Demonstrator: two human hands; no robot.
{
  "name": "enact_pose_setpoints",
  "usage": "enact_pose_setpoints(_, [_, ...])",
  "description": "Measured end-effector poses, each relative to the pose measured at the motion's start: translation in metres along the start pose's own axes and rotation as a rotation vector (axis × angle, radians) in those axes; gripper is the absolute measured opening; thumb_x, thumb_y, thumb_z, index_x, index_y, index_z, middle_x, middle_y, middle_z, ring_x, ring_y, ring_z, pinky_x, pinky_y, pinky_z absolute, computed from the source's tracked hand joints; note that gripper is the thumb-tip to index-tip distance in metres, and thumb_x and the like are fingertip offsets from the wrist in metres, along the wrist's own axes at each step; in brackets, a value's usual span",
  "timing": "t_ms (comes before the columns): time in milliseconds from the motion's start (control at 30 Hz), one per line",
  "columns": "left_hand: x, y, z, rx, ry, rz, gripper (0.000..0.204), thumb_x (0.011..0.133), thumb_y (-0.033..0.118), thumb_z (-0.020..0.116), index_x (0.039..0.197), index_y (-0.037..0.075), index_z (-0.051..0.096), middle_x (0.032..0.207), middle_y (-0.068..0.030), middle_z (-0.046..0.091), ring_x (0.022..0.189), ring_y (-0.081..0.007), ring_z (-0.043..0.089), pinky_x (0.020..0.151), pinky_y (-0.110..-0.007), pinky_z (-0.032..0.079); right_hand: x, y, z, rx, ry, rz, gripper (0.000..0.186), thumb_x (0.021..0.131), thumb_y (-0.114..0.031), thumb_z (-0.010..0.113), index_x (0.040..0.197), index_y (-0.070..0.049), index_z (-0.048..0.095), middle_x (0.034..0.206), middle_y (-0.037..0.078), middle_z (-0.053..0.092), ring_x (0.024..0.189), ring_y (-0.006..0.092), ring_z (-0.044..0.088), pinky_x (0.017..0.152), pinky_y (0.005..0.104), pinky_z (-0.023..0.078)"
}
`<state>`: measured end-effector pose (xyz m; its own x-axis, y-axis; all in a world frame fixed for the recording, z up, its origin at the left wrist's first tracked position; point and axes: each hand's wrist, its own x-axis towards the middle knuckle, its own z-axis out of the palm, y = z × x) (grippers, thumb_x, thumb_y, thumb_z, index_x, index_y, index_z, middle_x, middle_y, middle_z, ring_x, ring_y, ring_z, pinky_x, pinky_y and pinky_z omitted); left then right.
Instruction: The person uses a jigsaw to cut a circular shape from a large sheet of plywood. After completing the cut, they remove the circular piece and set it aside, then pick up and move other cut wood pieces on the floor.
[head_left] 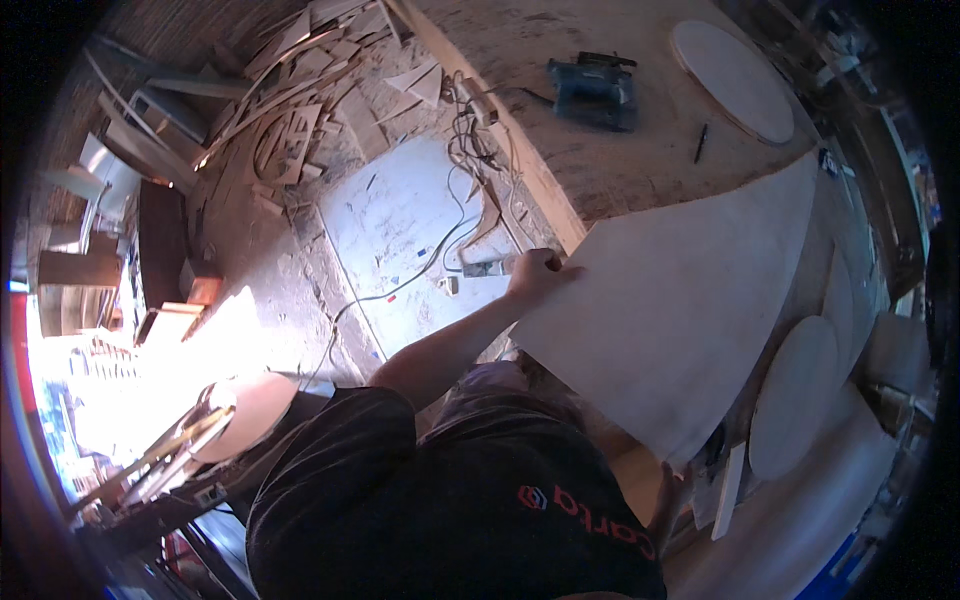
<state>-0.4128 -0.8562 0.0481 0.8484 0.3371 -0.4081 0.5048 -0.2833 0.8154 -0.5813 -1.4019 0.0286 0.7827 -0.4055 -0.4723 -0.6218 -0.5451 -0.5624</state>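
A large pale sheet of thin board [670,310], with straight edges on my side and a curved far-right edge, lies partly on the workbench and juts out over my body. My left hand [540,275] grips its left edge, fingers curled round it near the bench corner. My right hand [672,490] is low, by the sheet's bottom corner; shadow and the sheet hide its fingers. Beyond the sheet, a blue power tool [592,95] that looks like a jigsaw rests on the bench, with a dark pen-like stick [701,143] to its right.
The wooden workbench [640,170] carries a pale round disc [735,80]. Another disc [795,398] and a narrow strip [731,492] sit at right. On the floor at left are a white panel [390,220], a trailing cable [425,268] and heaped wood offcuts [290,135].
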Motion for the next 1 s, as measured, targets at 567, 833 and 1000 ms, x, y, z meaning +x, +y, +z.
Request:
enact_pose_setpoints(567, [-0.026, -0.137, -0.052, 0.141, -0.111, -0.092, 0.061, 0.081, 0.049, 0.077, 0.129, 0.011, 0.065, 0.109, -0.0167, 0.073, 0.107, -0.0348, 0.069, 0.094, -0.045, 0.053, -0.034, -0.136, 0.075, -0.281, 0.354, -0.504, 0.05, 0.089, -0.015, 0.074, 0.134, 0.003, 0.06, 0.132, 0.022, 0.061, 0.123, 0.0358, 0.059, 0.1, 0.0455, 0.049])
enact_pose_setpoints(833, [-0.074, -0.436, -0.254, 0.316, 0.181, -0.564, 0.058, 0.084, 0.05, 0.073, 0.123, 0.008, 0.068, 0.115, -0.0221, 0.069, 0.114, -0.0424, 0.063, 0.099, -0.052, 0.049, -0.089, -0.331, 0.282, -0.355, 0.102, -0.787, 0.04, 0.087, -0.011, 0.072, 0.126, -0.001, 0.065, 0.118, 0.017, 0.064, 0.107, 0.0334, 0.063, 0.089, 0.0448, 0.051])
enact_pose_setpoints(1000, [-0.131, -0.539, -0.455, 0.309, 0.114, -0.997, 0.075, 0.096, 0.065, 0.05, 0.104, -0.006, 0.073, 0.111, -0.0294, 0.07, 0.11, -0.0448, 0.065, 0.095, -0.049, 0.051, -0.133, -0.376, 0.423, -0.53, -0.288, -0.925, 0.036, 0.085, -0.021, 0.076, 0.114, -0.001, 0.07, 0.11, 0.018, 0.071, 0.106, 0.0367, 0.065, 0.094, 0.0455, 0.051])
